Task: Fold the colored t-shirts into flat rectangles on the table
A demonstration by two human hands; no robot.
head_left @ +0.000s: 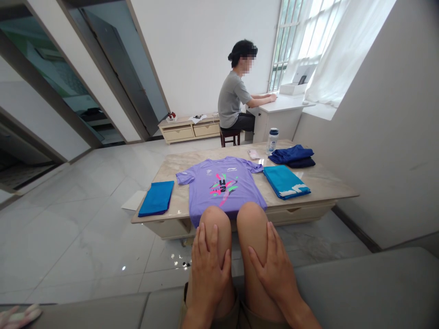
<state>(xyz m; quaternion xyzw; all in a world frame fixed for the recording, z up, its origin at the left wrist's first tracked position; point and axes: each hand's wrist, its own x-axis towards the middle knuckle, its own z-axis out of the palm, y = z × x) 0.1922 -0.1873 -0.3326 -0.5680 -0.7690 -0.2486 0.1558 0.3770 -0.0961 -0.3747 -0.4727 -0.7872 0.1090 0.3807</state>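
Note:
My left hand [208, 267] rests flat on my left knee, fingers apart and holding nothing. On the other knee lies my right hand [273, 269], likewise spread and unoccupied. Just beyond my knees a purple T-shirt [202, 192] is laid out on the low table [171, 162], its printed front facing up and its lower edge hanging over the near side. Left of it sits a folded blue cloth [156, 197] with some purple at its edge. A folded blue garment [284, 180] with white marks lies to its right.
Behind the folded garment are dark blue clothes [291, 154], a water bottle [272, 140] and a small pinkish item [254, 154]. A person [233, 98] sits on a stool at a white desk [279, 106]. A low cabinet [178, 132] stands by the wall. I sit on a grey sofa [370, 288].

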